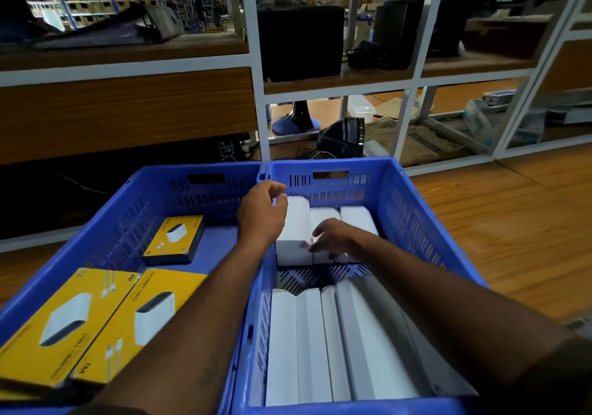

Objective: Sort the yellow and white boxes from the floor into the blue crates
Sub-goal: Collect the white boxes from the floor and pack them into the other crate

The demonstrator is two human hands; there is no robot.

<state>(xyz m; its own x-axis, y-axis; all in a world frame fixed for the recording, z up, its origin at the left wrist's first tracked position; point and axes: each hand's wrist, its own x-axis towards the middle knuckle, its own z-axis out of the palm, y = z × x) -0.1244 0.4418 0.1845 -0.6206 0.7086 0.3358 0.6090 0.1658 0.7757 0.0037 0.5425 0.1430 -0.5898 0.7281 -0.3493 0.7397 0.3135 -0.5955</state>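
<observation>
two blue slotted plastic crates stand side by side on the brown wood-look floor point(512, 222), touching at their near corners. the left blue crate point(134, 209) holds three flat yellow cardboard boxes printed with a white device: one smaller-looking box point(174, 240) lies toward the far side, and two more point(54, 325) point(144, 315) lie side by side at the near end. the right blue crate point(407, 209) holds plain white cardboard boxes in two groups: a far row of three point(352, 219) standing against the back wall, and a near row of long white boxes point(320, 344) packed on edge, with a strip of bare slotted crate bottom between the rows. the left hand point(261, 211) reaches across the shared crate wall, its grip curled over the top far corner of the leftmost white box point(294, 241) in the far row, thumb and fingers bent round its edge. the right hand point(333, 237) lies on the near end of the same row, fingers spread and pressing on the box tops, not curled round anything. behind the crates stands a white-framed shelving unit with wooden boards point(128, 110), carrying a dark box-shaped item point(301, 40), and a blue-based fan stand point(296, 123) shows through the frame.
</observation>
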